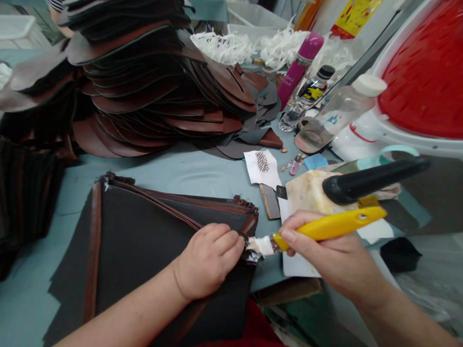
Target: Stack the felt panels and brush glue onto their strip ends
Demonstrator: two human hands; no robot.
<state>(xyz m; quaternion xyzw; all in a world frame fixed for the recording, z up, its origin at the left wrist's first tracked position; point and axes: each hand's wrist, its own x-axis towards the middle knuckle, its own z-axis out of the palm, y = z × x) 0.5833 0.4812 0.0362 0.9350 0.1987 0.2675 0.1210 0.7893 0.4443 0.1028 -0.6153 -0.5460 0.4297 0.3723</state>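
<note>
My left hand [207, 261] grips the corner of a stack of dark leather panels [138, 246] with reddish-brown edges, its fingers curled over the layered rim. My right hand [327, 250] is closed around a yellow-handled spatula [328, 225]. The spatula's blade, caked with white paste [260, 246], reaches left and meets the stack's edge right beside my left fingertips. The panels fan slightly at that corner, and the lower layers are hidden under my left hand and forearm.
A tall heap of brown leather pieces [151, 89] fills the back of the blue-grey table [170, 174]. A black-handled tool [371, 181] lies on a stained pale block at right. Bottles, white fibre scraps and a red plastic dome stand behind. A striped sleeve shows top left.
</note>
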